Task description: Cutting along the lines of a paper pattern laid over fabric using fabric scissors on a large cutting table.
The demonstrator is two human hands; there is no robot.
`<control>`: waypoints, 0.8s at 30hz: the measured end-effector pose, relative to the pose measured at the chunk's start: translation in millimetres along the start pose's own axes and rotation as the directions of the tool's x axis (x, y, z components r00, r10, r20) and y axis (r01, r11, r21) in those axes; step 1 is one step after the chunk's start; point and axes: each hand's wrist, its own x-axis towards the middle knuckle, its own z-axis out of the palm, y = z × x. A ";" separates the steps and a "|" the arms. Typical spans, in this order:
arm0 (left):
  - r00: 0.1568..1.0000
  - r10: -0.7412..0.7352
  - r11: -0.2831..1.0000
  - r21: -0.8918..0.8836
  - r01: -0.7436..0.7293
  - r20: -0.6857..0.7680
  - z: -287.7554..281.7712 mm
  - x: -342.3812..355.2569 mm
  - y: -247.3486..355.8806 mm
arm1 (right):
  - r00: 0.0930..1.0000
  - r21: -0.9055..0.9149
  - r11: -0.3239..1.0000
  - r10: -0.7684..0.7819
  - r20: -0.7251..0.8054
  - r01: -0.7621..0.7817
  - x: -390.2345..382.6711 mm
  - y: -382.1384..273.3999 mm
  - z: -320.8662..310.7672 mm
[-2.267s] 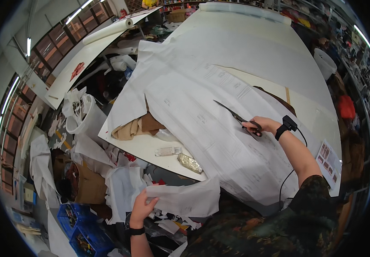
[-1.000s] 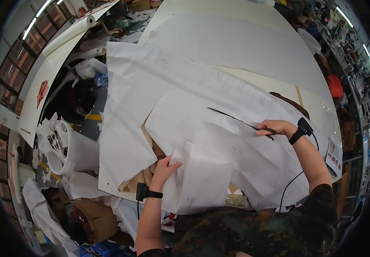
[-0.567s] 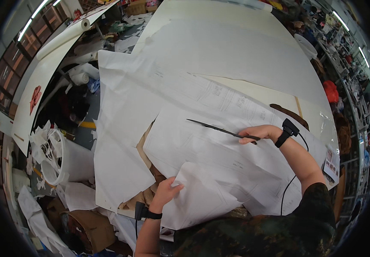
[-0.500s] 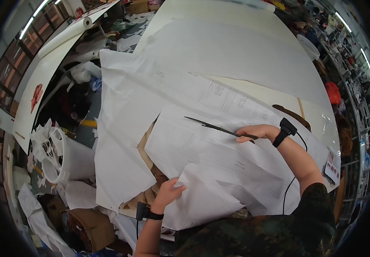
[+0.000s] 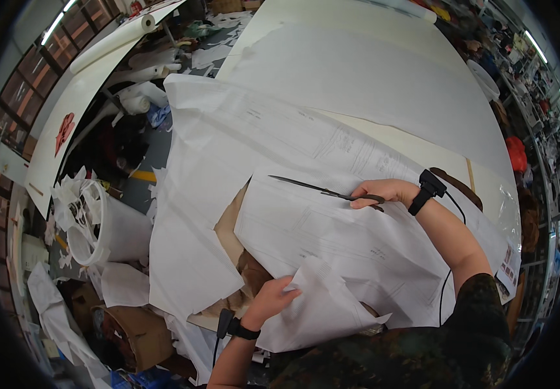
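My right hand [image 5: 382,192] is closed round the handles of a pair of long dark scissors [image 5: 303,185]. The blades point left, over a large white sheet of pattern paper [image 5: 286,220] printed with fine lines. At the near edge my left hand [image 5: 272,299] pinches a loose, folded-over piece of paper [image 5: 309,305] between thumb and fingers. A cut runs into the big sheet left of the scissors' tips, and the gap widens toward me. Brown fabric [image 5: 253,273] shows through that gap, beside my left hand. Black bands with small devices sit on both wrists.
The pale worktable [image 5: 358,58] reaches far ahead. To the left stands a white bin [image 5: 121,227] full of paper scraps, with a cardboard box [image 5: 140,337] nearer. Another table [image 5: 59,149] with a paper roll [image 5: 114,44] lies farther left. Cluttered shelves line the right.
The scissors have drawn back from beside the cut, their blades now closer together. My left hand has shifted slightly right with the loose paper, and the gap looks wider. The view has shifted a little.
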 end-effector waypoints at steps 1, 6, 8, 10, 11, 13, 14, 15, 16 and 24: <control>1.000 -0.001 1.000 -0.001 0.001 0.000 -0.5 0.7 1.6 | 0.999 -0.021 0.999 -0.039 -0.020 0.038 2.1 -2.6 0.7; 0.988 0.154 0.986 0.061 -0.153 -0.006 3.6 0.0 3.4 | 0.996 0.017 0.998 -0.053 -0.068 0.054 29.0 -28.4 4.2; 0.991 0.131 0.990 0.055 -0.130 -0.016 6.5 -5.6 5.0 | 0.997 -0.028 0.998 -0.063 -0.042 0.062 30.9 -37.8 5.1; 0.995 0.096 0.995 0.036 -0.096 0.016 7.6 0.5 4.0 | 0.999 -0.005 1.000 -0.024 -0.046 0.024 32.0 -27.1 5.5; 0.997 0.076 0.995 0.061 -0.077 0.023 6.5 -3.0 6.5 | 0.999 -0.007 1.000 -0.026 -0.045 0.026 31.8 -31.5 10.0; 0.998 0.058 0.994 0.087 -0.061 0.031 4.8 -5.1 10.5 | 0.992 -0.049 0.996 -0.074 -0.105 0.070 29.6 -41.1 17.6; 0.998 0.048 0.992 0.119 -0.053 0.042 4.0 -3.9 12.5 | 0.991 -0.048 0.996 -0.074 -0.109 0.069 30.6 -39.5 18.2; 0.998 0.037 0.988 0.150 -0.045 0.057 3.6 -3.0 14.4 | 0.990 -0.051 0.995 -0.091 -0.112 0.086 34.3 -34.0 19.2; 0.997 0.039 0.987 0.155 -0.049 0.067 0.7 -2.1 18.6 | 0.987 -0.052 0.993 -0.110 -0.119 0.104 34.1 -35.9 19.3; 0.974 0.165 0.967 0.221 -0.129 -0.152 -18.4 -32.0 1.8 | 0.645 -0.296 0.953 -0.267 -0.716 0.066 -62.6 -58.4 76.1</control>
